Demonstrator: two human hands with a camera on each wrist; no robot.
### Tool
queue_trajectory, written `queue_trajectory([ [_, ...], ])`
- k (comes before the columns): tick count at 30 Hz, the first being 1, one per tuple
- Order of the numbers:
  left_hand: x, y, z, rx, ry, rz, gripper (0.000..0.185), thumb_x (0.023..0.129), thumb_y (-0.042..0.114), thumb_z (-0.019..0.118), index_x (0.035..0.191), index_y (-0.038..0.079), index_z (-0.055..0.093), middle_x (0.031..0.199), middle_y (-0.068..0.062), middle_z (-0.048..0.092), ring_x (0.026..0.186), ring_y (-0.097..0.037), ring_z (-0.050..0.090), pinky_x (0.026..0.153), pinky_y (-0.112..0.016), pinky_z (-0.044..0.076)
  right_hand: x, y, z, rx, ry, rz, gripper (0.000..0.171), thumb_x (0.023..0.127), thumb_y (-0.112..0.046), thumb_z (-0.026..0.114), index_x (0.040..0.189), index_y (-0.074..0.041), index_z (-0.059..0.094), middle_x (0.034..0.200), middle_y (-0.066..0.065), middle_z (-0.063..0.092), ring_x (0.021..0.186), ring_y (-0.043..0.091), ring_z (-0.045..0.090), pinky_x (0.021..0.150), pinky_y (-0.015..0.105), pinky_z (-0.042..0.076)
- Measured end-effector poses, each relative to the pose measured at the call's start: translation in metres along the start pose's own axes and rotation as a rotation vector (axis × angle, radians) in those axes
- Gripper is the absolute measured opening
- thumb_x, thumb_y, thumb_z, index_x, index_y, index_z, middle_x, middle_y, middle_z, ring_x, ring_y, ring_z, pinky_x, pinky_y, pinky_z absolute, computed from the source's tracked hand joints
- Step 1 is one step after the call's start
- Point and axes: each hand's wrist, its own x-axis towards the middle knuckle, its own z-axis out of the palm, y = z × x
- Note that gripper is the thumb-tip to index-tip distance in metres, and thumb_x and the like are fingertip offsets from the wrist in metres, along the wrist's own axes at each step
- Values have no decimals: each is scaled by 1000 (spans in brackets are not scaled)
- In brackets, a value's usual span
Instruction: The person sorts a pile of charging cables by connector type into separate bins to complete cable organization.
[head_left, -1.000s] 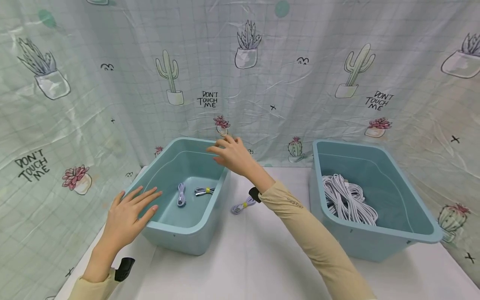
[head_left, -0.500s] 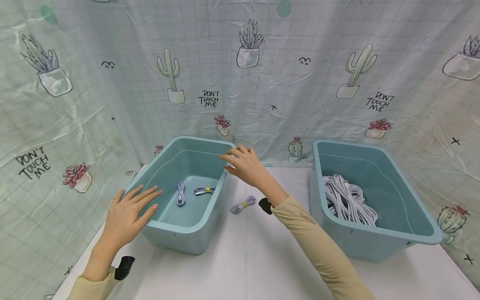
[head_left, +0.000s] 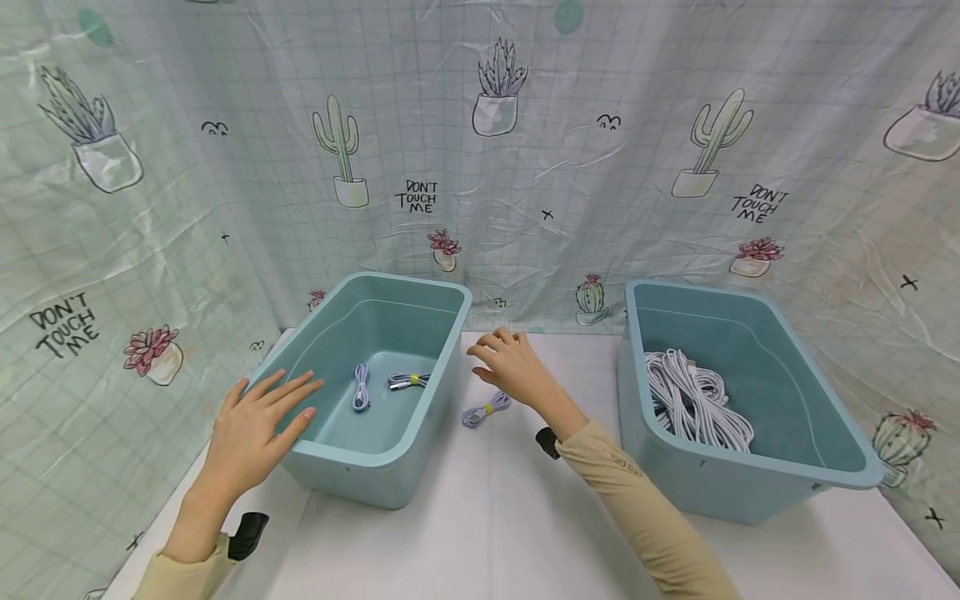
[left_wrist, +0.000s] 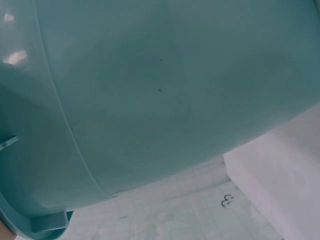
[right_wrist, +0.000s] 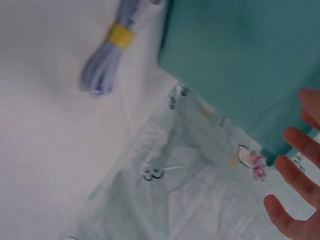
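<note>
My left hand (head_left: 251, 433) rests with spread fingers over the near left rim of the left teal bin (head_left: 375, 458). Inside that bin lie two bundled cables, a pale lilac one (head_left: 362, 387) and another with a yellow tie (head_left: 408, 381). My right hand (head_left: 513, 367) hovers between the two bins with loosely bent fingers and nothing in them. Just below it on the white table is a lilac USB cable (head_left: 486, 410) with a yellow band, also seen as a coiled cable (right_wrist: 107, 60) in the right wrist view. Bin wall (left_wrist: 175, 100) fills most of the left wrist view.
A second teal bin (head_left: 795, 467) stands on the right, holding a heap of white cables (head_left: 697, 400). Behind both bins hangs a cactus-print curtain (head_left: 562, 167). White table surface (head_left: 480, 533) stretches between and before the bins.
My right hand has moved right and down, from above the left bin's far right corner to above the cable on the table. The left hand has stayed in place.
</note>
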Motion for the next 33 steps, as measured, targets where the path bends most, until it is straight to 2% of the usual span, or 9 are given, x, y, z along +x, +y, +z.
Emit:
queue_trajectory([
  [6, 0, 0, 0, 1, 3, -1, 36, 86, 32, 56, 120, 20, 57, 124, -8, 57, 115, -39, 46, 98, -61, 23, -14, 0, 19, -59, -115, -15, 23, 80, -31, 65, 102, -22, 63, 98, -4, 62, 91, 17, 53, 67, 35, 44],
  [13, 0, 0, 1, -4, 12, -3, 36, 85, 30, 56, 120, 21, 57, 123, -8, 57, 115, -39, 47, 100, -60, 22, -25, -5, 40, -75, -346, -66, 38, 80, -38, 61, 116, -26, 58, 114, -5, 60, 101, 16, 51, 71, 39, 44],
  [18, 0, 0, 2, -8, 18, 1, 36, 85, 30, 57, 120, 20, 58, 123, -8, 57, 114, -39, 47, 100, -60, 22, -30, -9, 50, -60, -423, -76, 39, 80, -37, 62, 117, -27, 58, 116, -6, 60, 99, 15, 51, 72, 40, 44],
  [23, -1, -1, 2, -9, 23, 3, 36, 85, 30, 56, 120, 21, 58, 123, -8, 58, 114, -39, 47, 100, -60, 22, -35, -12, 58, -77, -461, -79, 34, 82, -36, 60, 115, -30, 59, 111, -8, 62, 95, 13, 52, 75, 42, 45],
  [29, -1, 0, 1, -8, 22, 3, 36, 85, 30, 57, 119, 19, 58, 122, -8, 58, 114, -39, 48, 100, -61, 22, -42, -12, 68, -77, -405, -100, 28, 82, -33, 61, 110, -32, 60, 94, -11, 66, 84, 12, 52, 67, 35, 42],
  [33, -1, 0, 2, -8, 21, 0, 35, 85, 31, 56, 118, 18, 59, 122, -8, 58, 113, -39, 48, 100, -61, 22, -43, -12, 69, -82, -384, -106, 26, 82, -32, 61, 108, -33, 59, 89, -11, 66, 79, 12, 50, 62, 29, 38],
])
